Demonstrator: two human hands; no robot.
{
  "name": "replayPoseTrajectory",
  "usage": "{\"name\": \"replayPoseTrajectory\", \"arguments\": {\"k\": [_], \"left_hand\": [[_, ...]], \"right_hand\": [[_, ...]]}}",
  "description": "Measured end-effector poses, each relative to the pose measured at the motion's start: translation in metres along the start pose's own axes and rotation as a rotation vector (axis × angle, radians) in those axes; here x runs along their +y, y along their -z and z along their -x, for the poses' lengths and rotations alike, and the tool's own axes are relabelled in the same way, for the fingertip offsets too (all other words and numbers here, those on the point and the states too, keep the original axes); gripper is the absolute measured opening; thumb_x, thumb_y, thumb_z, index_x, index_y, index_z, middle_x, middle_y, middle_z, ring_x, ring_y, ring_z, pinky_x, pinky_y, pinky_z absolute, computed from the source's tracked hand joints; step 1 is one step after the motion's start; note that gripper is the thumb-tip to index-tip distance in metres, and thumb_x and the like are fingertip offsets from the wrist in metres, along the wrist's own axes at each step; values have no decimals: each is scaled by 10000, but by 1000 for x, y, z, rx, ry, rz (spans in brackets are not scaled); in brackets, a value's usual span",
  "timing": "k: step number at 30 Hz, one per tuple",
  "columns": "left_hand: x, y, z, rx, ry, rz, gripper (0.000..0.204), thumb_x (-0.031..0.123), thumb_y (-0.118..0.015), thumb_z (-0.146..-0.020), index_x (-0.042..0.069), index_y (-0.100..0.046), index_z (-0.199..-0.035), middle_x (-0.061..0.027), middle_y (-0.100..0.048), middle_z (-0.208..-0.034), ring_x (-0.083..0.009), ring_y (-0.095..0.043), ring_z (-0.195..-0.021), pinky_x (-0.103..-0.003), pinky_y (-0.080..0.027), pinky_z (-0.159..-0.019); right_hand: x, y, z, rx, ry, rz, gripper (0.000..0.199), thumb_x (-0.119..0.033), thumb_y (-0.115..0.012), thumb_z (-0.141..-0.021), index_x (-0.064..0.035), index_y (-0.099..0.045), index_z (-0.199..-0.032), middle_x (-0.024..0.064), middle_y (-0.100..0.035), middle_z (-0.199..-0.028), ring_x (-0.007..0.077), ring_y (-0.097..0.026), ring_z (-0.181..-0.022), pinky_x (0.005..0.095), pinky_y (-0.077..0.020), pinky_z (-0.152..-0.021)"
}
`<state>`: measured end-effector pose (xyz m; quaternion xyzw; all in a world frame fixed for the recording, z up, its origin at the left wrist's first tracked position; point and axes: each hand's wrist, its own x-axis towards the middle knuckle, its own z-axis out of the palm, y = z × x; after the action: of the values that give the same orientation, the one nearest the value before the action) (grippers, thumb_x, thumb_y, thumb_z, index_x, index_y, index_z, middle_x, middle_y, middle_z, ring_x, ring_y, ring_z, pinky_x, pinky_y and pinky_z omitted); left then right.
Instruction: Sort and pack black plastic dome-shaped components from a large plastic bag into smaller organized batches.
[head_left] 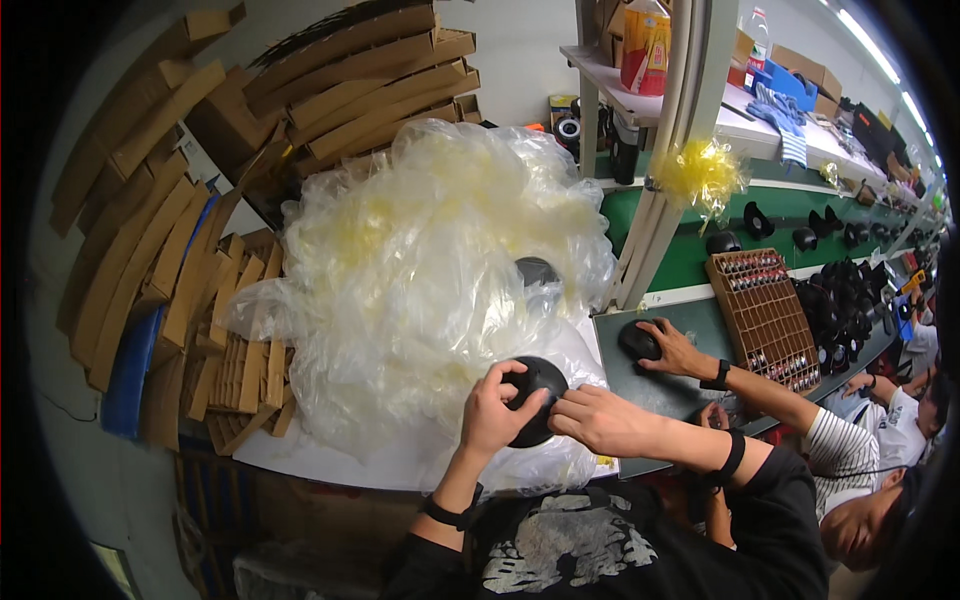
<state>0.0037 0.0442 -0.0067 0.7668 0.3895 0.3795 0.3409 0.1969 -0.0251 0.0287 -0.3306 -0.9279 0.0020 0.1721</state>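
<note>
At ten o'clock from the black dome, brown cardboard pieces (130, 295) are standing stacked in rows. A heap of clear film (430, 240) is covering most of the white surface (275, 452), reaching from the dome toward eleven o'clock. The left hand (485, 415) is gripping the black dome (544, 378) from nine o'clock; its fingers are curling over the upper edge while the thumb is pressing across the face, leaving only the dome's thickness between them. The dome is lying in that grasp, above the film's near right edge. At twelve o'clock another dark round piece (537, 271) is showing among the film. The right hand (605, 420) is meeting the dome at four o'clock, its fingers curling together at the rim; whether they are pinching anything, I cannot tell. At two o'clock a co-worker's hand (675, 352) is resting on a second black dome (638, 342), and farther out a partitioned tray (765, 325) is leaning.
</note>
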Motion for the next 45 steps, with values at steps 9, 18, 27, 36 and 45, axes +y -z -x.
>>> {"name": "replayPoseTrajectory", "arguments": {"k": [9, 18, 27, 36, 45], "left_hand": [[-92, 7, 24, 146, -164, -384, 389, 214, -768, -738, 50, -569, -1029, -85, -612, -594, -113, -574, -519, -279, -473, -546], [-20, 7, 39, -1, 212, 357, 410, 124, -732, -768, 15, -508, -1094, 35, -480, -565, -30, -463, -537, -197, -366, -514], [-28, 11, 56, -13, 314, 406, 413, 125, -726, -783, 12, -496, -1106, 26, -539, -580, -32, -480, -540, -190, -384, -528], [-32, 10, 62, -7, 331, 477, 383, 116, -698, -813, 11, -482, -1111, 11, -560, -592, -36, -503, -556, -192, -384, -526], [-28, 3, 66, -48, 359, 528, 363, 118, -682, -831, 7, -480, -1112, 11, -564, -594, -27, -488, -551, -188, -371, -522]], "right_hand": [[-16, 77, 22, -237, -201, -853, 75, -56, -561, -852, -22, -536, -915, 137, -581, -780, 325, -596, -767, 386, -467, -693], [189, 153, 79, 1000, -947, -66, 244, -211, -705, -819, 22, -644, -855, 21, -635, -733, 80, -548, -662, 245, -450, -645], [258, 172, 104, 877, -1166, -441, 410, -297, -829, -705, -126, -458, -747, -84, -386, -667, 37, -337, -586, 194, -285, -530], [214, 170, 101, 1327, -950, -928, 320, -402, -678, -855, -150, -521, -735, -73, -413, -605, 19, -331, -520, 181, -238, -473], [209, 178, 74, 1319, -779, -114, 256, -203, -659, -890, -86, -520, -709, -49, -488, -655, 20, -391, -539, 173, -287, -476]]}}
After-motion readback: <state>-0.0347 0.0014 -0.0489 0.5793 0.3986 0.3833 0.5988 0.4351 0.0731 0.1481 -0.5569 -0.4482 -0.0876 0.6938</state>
